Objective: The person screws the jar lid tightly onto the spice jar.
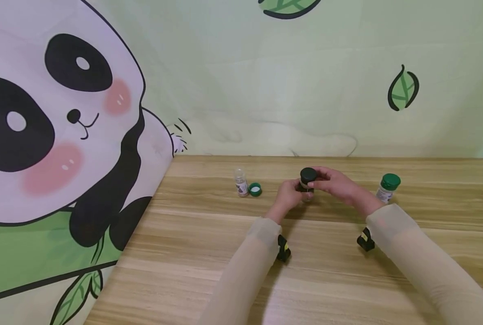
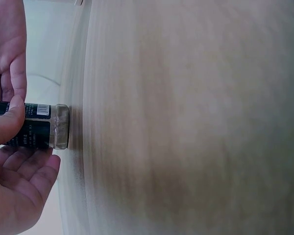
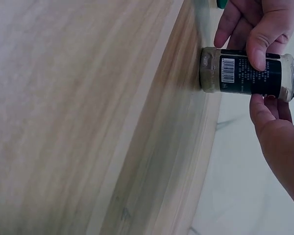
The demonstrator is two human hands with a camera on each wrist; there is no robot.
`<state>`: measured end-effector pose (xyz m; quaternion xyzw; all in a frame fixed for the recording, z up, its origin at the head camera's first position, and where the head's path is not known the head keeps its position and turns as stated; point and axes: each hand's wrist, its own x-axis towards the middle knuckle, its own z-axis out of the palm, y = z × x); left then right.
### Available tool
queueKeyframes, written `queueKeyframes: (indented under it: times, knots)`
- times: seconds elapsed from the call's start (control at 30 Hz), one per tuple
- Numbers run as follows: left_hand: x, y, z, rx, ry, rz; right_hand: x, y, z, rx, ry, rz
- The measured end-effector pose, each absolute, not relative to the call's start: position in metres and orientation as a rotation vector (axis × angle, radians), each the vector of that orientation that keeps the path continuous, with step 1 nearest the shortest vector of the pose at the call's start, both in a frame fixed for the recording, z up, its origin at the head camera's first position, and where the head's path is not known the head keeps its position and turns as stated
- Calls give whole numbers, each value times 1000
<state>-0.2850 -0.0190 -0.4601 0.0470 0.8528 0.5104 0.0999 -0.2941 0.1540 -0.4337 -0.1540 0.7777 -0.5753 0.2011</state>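
A spice jar (image 3: 235, 73) with a black cap (image 1: 308, 174) and a dark label stands between both hands in the head view. My left hand (image 1: 288, 195) grips its body, thumb across the label and fingers behind, as the left wrist view also shows. From the right, my right hand (image 1: 335, 183) pinches at the cap end, its thumb near the cap's lower edge and other fingers behind it. In both wrist views the jar's base comes right at the tabletop.
Left of the hands stands a small uncapped clear jar (image 1: 241, 184), with a green cap (image 1: 255, 189) lying beside it. A green-capped jar (image 1: 389, 187) stands right, beyond the right wrist. A panda-printed cloth (image 1: 233, 81) rises behind the wooden table (image 1: 200, 253).
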Motion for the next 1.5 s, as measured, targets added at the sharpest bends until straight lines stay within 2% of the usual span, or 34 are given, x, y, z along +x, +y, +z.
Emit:
queueKeyframes:
  times: [1.13,1.5]
  knots:
    - [-286,-18,-463,150,2515,1554,-289,143,-435,-327,2255,-1665]
    - [-284,-18,-461,131,2515,1528,-292,148,-436,-392,2173,-1697]
